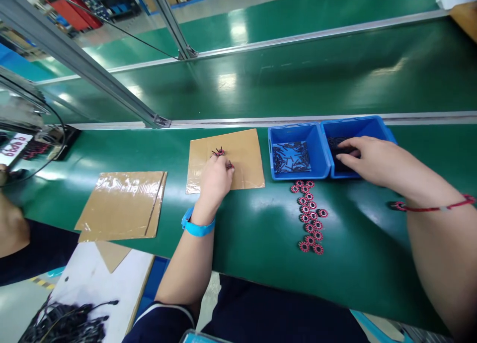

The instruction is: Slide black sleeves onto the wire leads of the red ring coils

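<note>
My left hand [216, 179] is over a brown cardboard sheet [246, 154], its fingers closed around a small red-and-black ring [230, 166]. Just beyond the fingertips, another such ring with thin black sticks standing out of it [217, 153] lies on the cardboard. My right hand [367, 159] reaches into the right blue bin [372, 127], which holds dark pieces [334, 143]. Its thumb and forefinger are apart; the other fingers are partly hidden. The left blue bin [316, 154] holds short black sticks [292, 156]. Several red-and-black rings [309, 211] lie in loose rows below the bins.
A second cardboard sheet [122, 204] lies to the left on the green table [253, 243]. A co-worker's arm [33, 243] comes in at far left. A metal frame post [93, 69] slants across the back. Black cables [70, 323] lie on a white surface at lower left.
</note>
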The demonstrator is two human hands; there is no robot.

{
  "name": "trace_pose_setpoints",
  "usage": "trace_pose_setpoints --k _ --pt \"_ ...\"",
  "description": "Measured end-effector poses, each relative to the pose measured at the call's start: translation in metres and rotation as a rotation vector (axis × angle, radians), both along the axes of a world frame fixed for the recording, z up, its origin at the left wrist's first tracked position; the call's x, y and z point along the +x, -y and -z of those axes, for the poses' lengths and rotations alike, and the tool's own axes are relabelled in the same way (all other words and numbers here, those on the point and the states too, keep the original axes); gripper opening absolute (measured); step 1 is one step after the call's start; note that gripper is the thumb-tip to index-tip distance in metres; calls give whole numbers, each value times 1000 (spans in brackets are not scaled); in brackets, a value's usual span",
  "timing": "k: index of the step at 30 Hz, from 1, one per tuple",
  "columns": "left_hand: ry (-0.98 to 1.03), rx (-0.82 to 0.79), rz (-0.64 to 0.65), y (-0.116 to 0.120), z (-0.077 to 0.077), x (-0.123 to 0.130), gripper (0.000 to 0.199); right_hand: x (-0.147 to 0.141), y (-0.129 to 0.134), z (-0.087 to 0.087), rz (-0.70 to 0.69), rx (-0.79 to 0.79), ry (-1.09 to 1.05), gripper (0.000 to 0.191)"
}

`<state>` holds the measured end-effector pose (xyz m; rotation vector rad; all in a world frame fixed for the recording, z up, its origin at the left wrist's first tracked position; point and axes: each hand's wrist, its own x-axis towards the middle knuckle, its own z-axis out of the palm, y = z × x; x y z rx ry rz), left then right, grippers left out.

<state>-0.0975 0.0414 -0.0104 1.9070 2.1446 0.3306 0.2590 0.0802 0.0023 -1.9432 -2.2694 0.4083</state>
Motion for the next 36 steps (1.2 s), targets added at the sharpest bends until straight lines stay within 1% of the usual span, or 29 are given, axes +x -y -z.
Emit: trace_pose_setpoints --k 2,4,7,9,11,12,13,14,16,17,18,20,21,22,25,28,32,34,36 --pt "-31 9 -68 -1 -1 -6 5 -2 -6 5 -13 -15 38 32" --pt "-66 20 -134 -1 -4 -11 10 -6 -8 6 -17 -19 64 31" --pt "-104 94 -202 2 -10 -14 27 -13 -8 2 7 -17 89 32" --pt "-115 194 -192 6 -15 -9 40 -16 -7 0 37 -15 103 32" --pt "-81 277 -129 12 -18 0 43 -18 -6 0 72 -12 116 31" --pt "-34 282 -74 15 -19 7 37 -18 -5 0 86 -8 121 31" --pt "39 252 8 18 -20 14 29 -18 -5 1 97 -1 123 31" --pt "131 186 121 23 -20 22 19 -18 -5 2 107 9 121 31" --pt "330 -25 420 33 -18 40 5 -17 -3 2 123 39 98 30" --pt "400 -131 571 38 -17 50 4 -17 -2 1 134 61 76 30" --pt "434 -210 691 45 -15 59 5 -16 0 -1 150 85 47 29" --pt "418 -293 848 57 -10 76 11 -16 5 -6 189 130 -38 25" --pt "386 -298 884 62 -7 83 15 -16 8 -8 207 149 -82 22" --pt "346 -284 885 67 -4 89 18 -17 12 -11 222 160 -118 19" --pt "277 -219 791 75 5 102 23 -18 28 -19 214 174 -219 11" --pt "269 -197 735 77 10 111 22 -21 47 -25 141 197 -357 8" --pt "277 -212 732 75 10 119 22 -27 69 -32 25 172 -487 9" --pt "397 -212 706 73 9 118 18 -30 77 -35 -35 132 -522 10" --pt "655 -227 604 70 7 115 16 -32 84 -36 -92 90 -527 11"
